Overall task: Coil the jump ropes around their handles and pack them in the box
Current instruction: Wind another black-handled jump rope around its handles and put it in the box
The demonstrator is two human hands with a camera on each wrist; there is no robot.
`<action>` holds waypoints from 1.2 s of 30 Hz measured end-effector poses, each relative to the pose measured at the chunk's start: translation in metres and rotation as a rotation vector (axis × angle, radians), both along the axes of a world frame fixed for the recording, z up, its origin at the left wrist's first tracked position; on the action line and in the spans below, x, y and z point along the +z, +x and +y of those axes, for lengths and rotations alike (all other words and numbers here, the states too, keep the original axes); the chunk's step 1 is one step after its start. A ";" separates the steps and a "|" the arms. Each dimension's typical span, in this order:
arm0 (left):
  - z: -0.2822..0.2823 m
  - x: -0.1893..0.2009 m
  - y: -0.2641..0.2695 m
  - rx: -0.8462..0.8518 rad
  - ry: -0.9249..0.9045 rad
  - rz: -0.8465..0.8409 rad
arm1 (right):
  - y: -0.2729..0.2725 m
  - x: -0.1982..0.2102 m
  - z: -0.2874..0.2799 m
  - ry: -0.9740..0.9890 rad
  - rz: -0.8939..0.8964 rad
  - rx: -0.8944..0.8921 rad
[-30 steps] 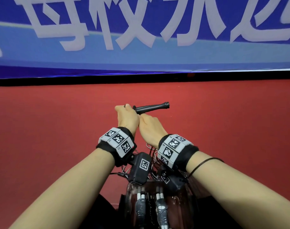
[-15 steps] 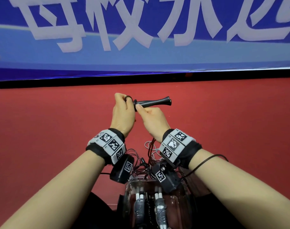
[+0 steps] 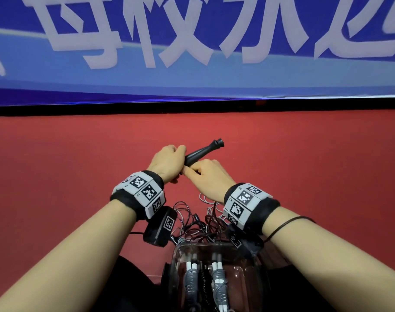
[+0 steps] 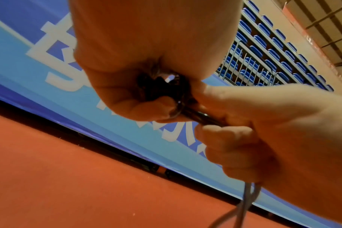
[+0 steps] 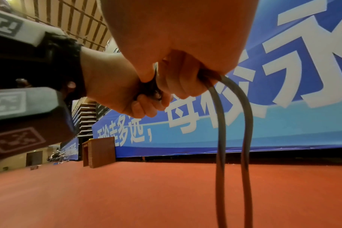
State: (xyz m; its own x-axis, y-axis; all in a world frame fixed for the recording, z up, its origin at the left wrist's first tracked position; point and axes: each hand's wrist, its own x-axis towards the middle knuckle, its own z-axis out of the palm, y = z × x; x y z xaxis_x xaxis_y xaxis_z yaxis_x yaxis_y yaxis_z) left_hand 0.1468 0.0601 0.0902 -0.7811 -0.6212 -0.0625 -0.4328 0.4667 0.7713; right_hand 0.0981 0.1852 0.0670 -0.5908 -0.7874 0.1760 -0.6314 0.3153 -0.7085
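Over red gym flooring (image 3: pixel 79 176), your left hand (image 3: pixel 169 163) grips the black handles (image 3: pixel 203 150), now tilted upward; your right hand (image 3: pixel 209 176) clutches rope (image 5: pixel 232 123), mid-wrap.

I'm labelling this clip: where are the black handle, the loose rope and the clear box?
black handle (image 3: pixel 203 150), head view, mid-shaft.
rope (image 5: pixel 221 138), right wrist view, left hanging strand.
clear box (image 3: pixel 250 278), head view, right side wall.

We see our left hand (image 4: pixel 139 64) curled around black handles (image 4: pixel 162 88). Our right hand (image 4: pixel 273 131) grips beside it, touching it, a grey rope (image 4: pixel 248 199) hanging below. Behind lie a red floor (image 4: pixel 59 177), blue banner (image 4: pixel 39 61) and blue seats (image 4: pixel 267 46).
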 end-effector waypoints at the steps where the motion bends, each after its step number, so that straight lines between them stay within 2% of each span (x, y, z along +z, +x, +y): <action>1: 0.002 -0.002 0.000 -0.029 -0.013 -0.023 | -0.002 -0.001 0.001 0.015 0.003 0.005; 6: 0.004 -0.009 0.005 -0.161 0.014 -0.076 | -0.008 -0.003 0.005 0.087 0.031 0.040; 11: 0.002 -0.007 0.009 -0.226 0.306 -0.002 | -0.014 -0.006 0.005 0.093 -0.019 0.033; 15: -0.001 -0.004 0.015 -0.310 0.303 0.026 | -0.017 -0.007 0.004 0.096 -0.091 0.035; 17: -0.002 -0.005 0.017 -0.335 0.245 0.029 | -0.018 -0.009 0.003 0.122 -0.118 0.030; 20: -0.005 -0.007 0.016 -0.302 0.053 0.026 | -0.016 -0.010 0.000 0.153 -0.073 -0.004; 24: -0.009 -0.008 0.009 -0.199 -0.095 0.077 | -0.013 -0.001 0.000 0.111 0.083 -0.009; 28: -0.012 -0.014 0.004 -0.036 -0.250 0.065 | -0.012 0.009 0.002 0.195 0.270 0.009; 33: -0.013 -0.016 0.002 0.027 -0.495 0.062 | -0.019 0.019 -0.001 0.233 0.201 0.023; 36: -0.014 -0.014 0.001 0.037 -0.554 0.017 | -0.022 0.025 0.003 0.229 0.295 0.028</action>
State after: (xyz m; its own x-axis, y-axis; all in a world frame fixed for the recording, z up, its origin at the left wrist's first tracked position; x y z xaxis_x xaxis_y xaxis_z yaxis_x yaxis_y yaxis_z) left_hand 0.1479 0.0460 0.0759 -0.7563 -0.5845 0.2940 -0.4461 0.7894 0.4218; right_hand 0.0762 0.1878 0.0916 -0.5187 -0.8412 0.1526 -0.8083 0.4244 -0.4080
